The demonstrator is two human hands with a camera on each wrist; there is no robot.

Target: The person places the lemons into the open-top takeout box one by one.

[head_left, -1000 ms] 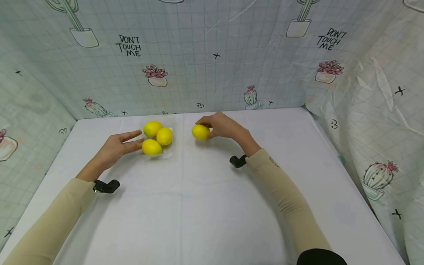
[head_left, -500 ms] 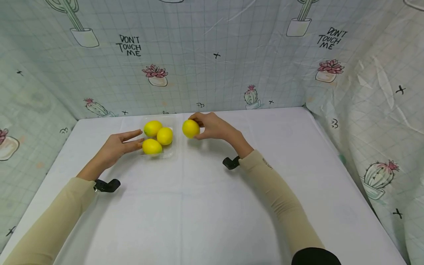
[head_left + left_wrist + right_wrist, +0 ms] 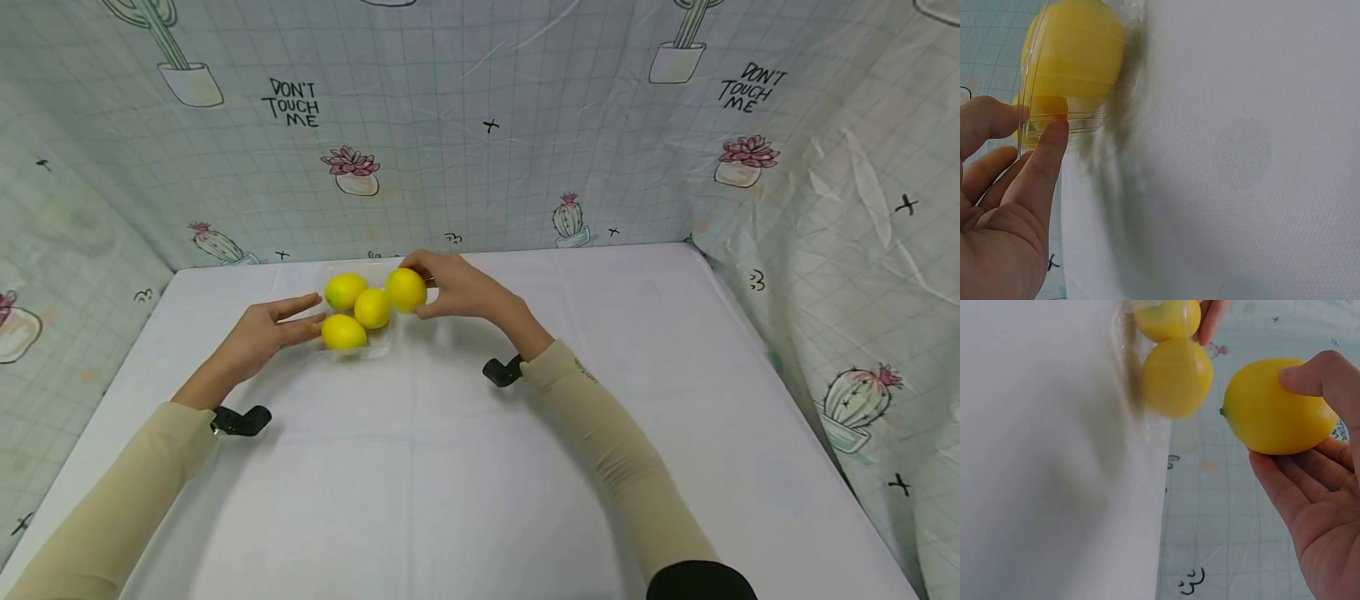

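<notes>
A clear plastic tray (image 3: 382, 348) sits at the back of the white table and holds three yellow lemons (image 3: 346, 291), (image 3: 372, 307), (image 3: 343, 332). My right hand (image 3: 450, 287) grips a fourth lemon (image 3: 406, 289) above the tray's right edge; the right wrist view shows this lemon (image 3: 1275, 407) between thumb and fingers, beside the tray's lemons (image 3: 1177, 377). My left hand (image 3: 262, 332) lies with straight fingers against the tray's left side. In the left wrist view its fingertips (image 3: 1054, 131) touch the clear tray wall (image 3: 1075, 122), with a lemon (image 3: 1075, 56) behind it.
The white table (image 3: 465, 467) is bounded by cactus-print cloth walls (image 3: 487, 125) at the back and on both sides. A black wrist strap clip (image 3: 240, 421) shows on the left arm and another black clip (image 3: 501, 372) on the right.
My right hand has carried the lemon leftwards, from the table right of the tray to above the tray's right edge. The left hand has stayed against the tray.
</notes>
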